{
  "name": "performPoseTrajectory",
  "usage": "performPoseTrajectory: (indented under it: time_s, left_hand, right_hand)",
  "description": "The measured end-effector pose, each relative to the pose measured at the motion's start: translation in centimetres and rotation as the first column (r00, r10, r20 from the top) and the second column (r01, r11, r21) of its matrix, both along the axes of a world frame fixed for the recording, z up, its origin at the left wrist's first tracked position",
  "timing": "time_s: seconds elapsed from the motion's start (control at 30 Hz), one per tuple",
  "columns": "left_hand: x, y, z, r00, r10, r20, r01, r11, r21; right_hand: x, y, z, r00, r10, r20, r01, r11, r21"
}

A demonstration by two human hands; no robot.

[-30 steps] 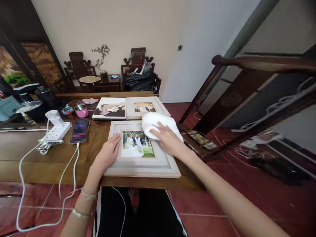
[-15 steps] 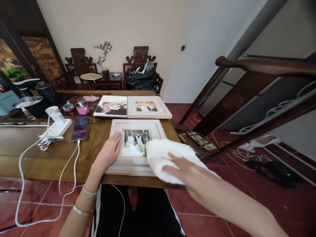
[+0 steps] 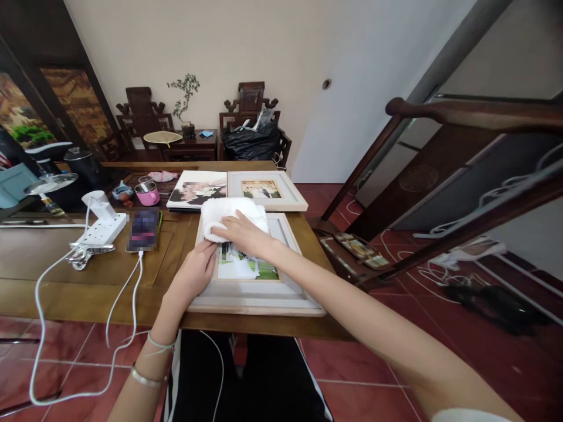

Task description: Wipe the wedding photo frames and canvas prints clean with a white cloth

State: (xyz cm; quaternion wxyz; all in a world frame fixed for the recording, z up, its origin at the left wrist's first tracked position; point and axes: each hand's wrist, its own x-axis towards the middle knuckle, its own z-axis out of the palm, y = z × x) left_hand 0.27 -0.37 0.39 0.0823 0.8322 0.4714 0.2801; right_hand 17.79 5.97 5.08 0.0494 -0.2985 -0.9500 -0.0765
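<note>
A light wood picture frame [image 3: 259,300] lies face up at the front edge of the table, with a photo [image 3: 240,268] in the middle of its pale mount. My left hand [image 3: 196,268] rests along the frame's left side, its fingers stretched out flat and holding nothing. On the frame's upper left part is a folded white cloth [image 3: 220,215], a fluffy towel by its look. My right hand [image 3: 247,234] presses down on this cloth with fingers bent into it. The cloth and the right hand hide the top of the photo and the frame's upper left corner.
Behind lie a second framed photo [image 3: 290,193] and a photo album [image 3: 197,183]. To the left are a charging phone [image 3: 143,230], a power strip [image 3: 105,228], a pink cup [image 3: 148,193] and loose white cables. A dark wooden chair [image 3: 413,176] stands at right.
My right hand has carried the white cloth from the frame's lower right side up to its upper left. The right part of the frame is now uncovered. My left hand stays put.
</note>
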Motion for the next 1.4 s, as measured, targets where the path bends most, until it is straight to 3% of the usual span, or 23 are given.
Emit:
performPoseTrajectory:
  time_s: [0.4,0.53,0.83,0.93,1.23,1.4]
  left_hand:
    - [0.1,0.1,-0.6,0.998,0.033,-0.048,-0.035,0.998,-0.042]
    - [0.2,0.0,-0.4,0.999,0.035,-0.028,-0.036,0.998,-0.045]
    - [0.1,0.2,-0.6,1.0,0.03,0.001,-0.03,1.0,0.0]
    - [-0.1,0.4,-0.6,0.999,0.032,-0.024,-0.032,0.999,-0.017]
    - [-1.0,1.4,-0.5,0.994,0.098,-0.056,-0.099,0.995,-0.015]
    - [-0.7,1.1,-0.2,0.994,0.1,-0.052,-0.101,0.995,-0.013]
  right_hand:
    - [9.2,-1.5,1.8,0.947,-0.287,0.147,0.292,0.956,-0.012]
    - [11.0,-3.4,2.0,0.931,-0.325,0.165,0.33,0.944,-0.005]
    - [12.3,-12.0,1.1,0.967,-0.254,-0.015,0.246,0.948,-0.202]
    - [12.8,-12.2,0.6,0.956,-0.292,-0.023,0.28,0.935,-0.217]
    - [10.8,-8.3,-0.2,0.942,-0.327,-0.08,0.309,0.934,-0.178]
    - [10.4,-11.6,0.5,0.956,-0.288,-0.05,0.268,0.933,-0.242]
